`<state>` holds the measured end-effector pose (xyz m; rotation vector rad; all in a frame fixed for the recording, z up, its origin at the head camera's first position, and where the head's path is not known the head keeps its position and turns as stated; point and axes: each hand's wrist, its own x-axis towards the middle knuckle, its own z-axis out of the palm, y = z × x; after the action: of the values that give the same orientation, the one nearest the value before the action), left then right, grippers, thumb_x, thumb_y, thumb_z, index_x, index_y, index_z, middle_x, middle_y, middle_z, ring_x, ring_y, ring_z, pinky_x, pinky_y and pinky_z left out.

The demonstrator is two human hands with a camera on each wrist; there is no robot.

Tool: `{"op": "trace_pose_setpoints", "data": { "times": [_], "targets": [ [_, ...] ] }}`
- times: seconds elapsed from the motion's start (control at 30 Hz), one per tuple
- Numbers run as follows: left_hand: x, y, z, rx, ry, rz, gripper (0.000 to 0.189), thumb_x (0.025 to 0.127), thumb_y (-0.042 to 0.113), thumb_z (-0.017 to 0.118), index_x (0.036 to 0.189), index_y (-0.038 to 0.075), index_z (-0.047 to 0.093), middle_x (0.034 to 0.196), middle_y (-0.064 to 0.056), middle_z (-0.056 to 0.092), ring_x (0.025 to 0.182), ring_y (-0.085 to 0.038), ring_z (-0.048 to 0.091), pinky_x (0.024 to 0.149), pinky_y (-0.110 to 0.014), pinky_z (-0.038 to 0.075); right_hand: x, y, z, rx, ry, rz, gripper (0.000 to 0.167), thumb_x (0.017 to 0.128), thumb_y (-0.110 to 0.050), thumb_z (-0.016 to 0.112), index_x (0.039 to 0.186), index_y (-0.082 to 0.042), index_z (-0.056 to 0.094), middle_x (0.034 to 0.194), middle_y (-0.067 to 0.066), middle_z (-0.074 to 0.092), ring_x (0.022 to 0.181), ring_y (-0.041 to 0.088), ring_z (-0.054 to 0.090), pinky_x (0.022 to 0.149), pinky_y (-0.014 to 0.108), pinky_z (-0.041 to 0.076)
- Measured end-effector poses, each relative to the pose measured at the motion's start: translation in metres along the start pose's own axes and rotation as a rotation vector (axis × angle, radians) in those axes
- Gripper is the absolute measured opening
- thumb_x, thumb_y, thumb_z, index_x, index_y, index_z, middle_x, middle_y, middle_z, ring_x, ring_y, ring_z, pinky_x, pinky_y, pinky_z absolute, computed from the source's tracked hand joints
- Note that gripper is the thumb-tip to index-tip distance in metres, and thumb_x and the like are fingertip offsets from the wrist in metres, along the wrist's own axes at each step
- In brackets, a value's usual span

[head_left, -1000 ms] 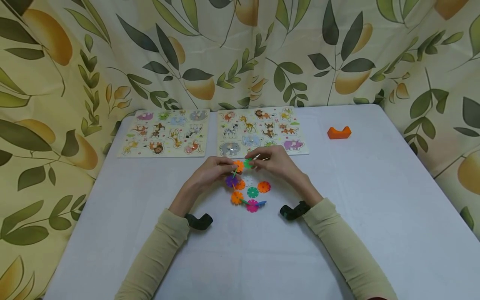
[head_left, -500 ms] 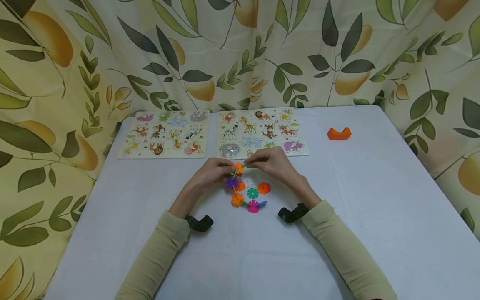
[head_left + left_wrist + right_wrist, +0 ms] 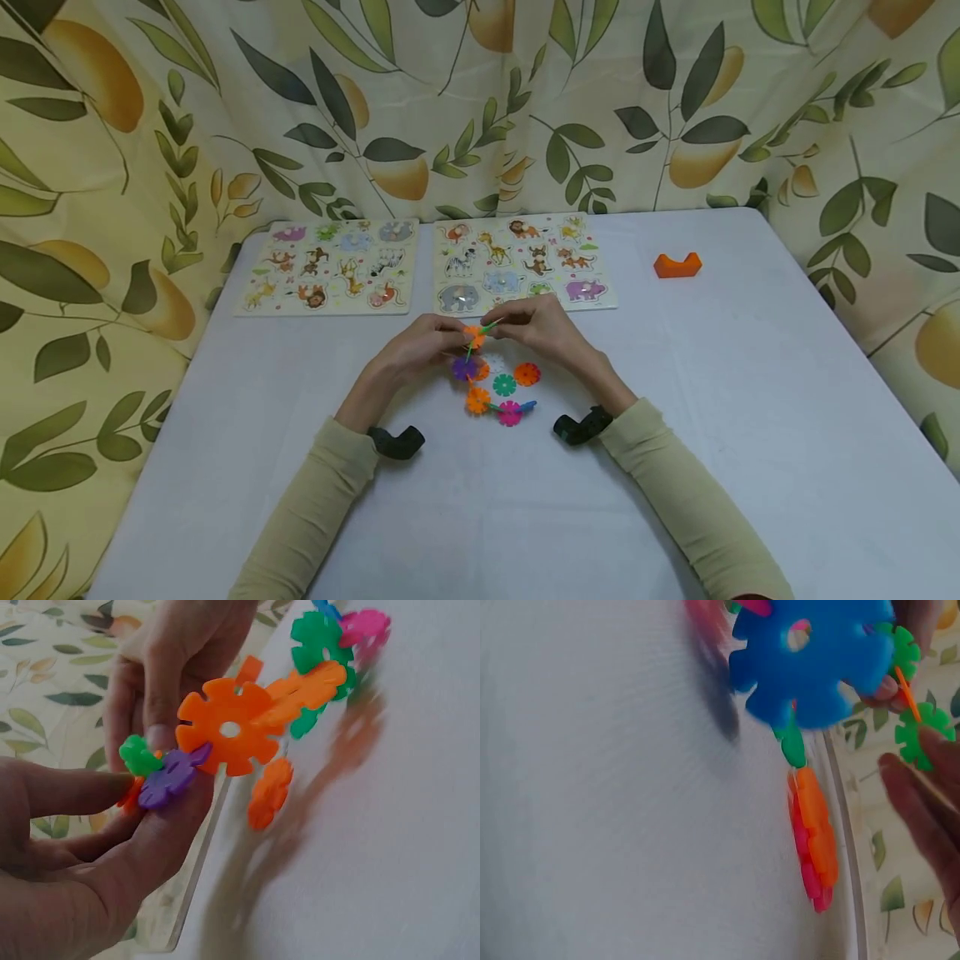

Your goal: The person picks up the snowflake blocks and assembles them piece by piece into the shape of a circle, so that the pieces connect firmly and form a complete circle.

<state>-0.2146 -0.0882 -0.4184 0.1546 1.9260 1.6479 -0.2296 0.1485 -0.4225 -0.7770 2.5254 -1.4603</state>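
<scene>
The left hand (image 3: pixel 422 343) pinches the far end of a chain of notched plastic discs (image 3: pixel 477 402) beside an orange disc (image 3: pixel 476 337), while the right hand (image 3: pixel 536 323) holds a green disc (image 3: pixel 922 736) between thumb and finger, against that orange one. The chain curves nearward over the white worktop (image 3: pixel 480 517), on the near side of the right animal puzzle board (image 3: pixel 609 300).

Left arm (image 3: pixel 311 504) and right arm (image 3: pixel 693 496) reach forward, angling inward! Here's the left hand (image 3: pixel 420 346), bent in a pinch; just beside it, the right hand (image 3: pixel 542 325), seemingly pinching too, though its fingertips (image 3: pixel 890 763) look blurred.
</scene>
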Motion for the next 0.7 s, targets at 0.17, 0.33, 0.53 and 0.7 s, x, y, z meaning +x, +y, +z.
{"op": "trace_pose_setpoints", "data": {
  "times": [0.17,0.33,0.53,0.7],
  "targets": [
    [-0.003,0.001,-0.011,0.036,-0.004,0.005,0.020,0.102,0.012,0.059,0.110,-0.005,0.067,0.105,-0.009,0.066,0.095,-0.020,0.066,0.083,-0.030,0.058,0.002,0.001,0.002,-0.132,-0.112,0.050,0.029,0.093,-0.011,0.077,0.120,-0.004,0.072,0.108,0.008,0.076,0.094,0.022,0.072,0.087,0.037,0.059],
    [-0.004,0.001,-0.016,0.047,0.008,0.001,0.019,0.101,0.012,0.062,0.108,-0.005,0.067,0.102,-0.009,0.069,0.091,-0.020,0.069,0.080,-0.032,0.059,0.004,-0.003,0.013,-0.243,-0.299,0.086,0.025,0.089,-0.020,0.083,0.109,-0.007,0.076,0.103,0.004,0.073,0.094,0.018,0.063,0.088,0.033,0.055],
    [-0.004,0.000,-0.016,0.022,0.017,-0.009,0.027,0.099,0.014,0.064,0.120,-0.005,0.065,0.105,-0.010,0.071,0.093,-0.019,0.069,0.081,-0.032,0.059,0.005,-0.007,0.022,-0.328,-0.327,0.099,0.023,0.085,-0.024,0.087,0.097,-0.008,0.075,0.092,0.003,0.067,0.086,0.018,0.056,0.078,0.029,0.049],
    [-0.002,-0.001,-0.016,0.003,0.013,-0.013,0.029,0.101,0.010,0.060,0.124,-0.007,0.063,0.105,-0.010,0.071,0.094,-0.018,0.069,0.083,-0.031,0.058,0.002,-0.005,0.014,-0.259,-0.266,0.153,0.014,0.091,-0.017,0.079,0.097,-0.009,0.070,0.088,0.003,0.069,0.082,0.018,0.058,0.076,0.029,0.050]
  ]
}}
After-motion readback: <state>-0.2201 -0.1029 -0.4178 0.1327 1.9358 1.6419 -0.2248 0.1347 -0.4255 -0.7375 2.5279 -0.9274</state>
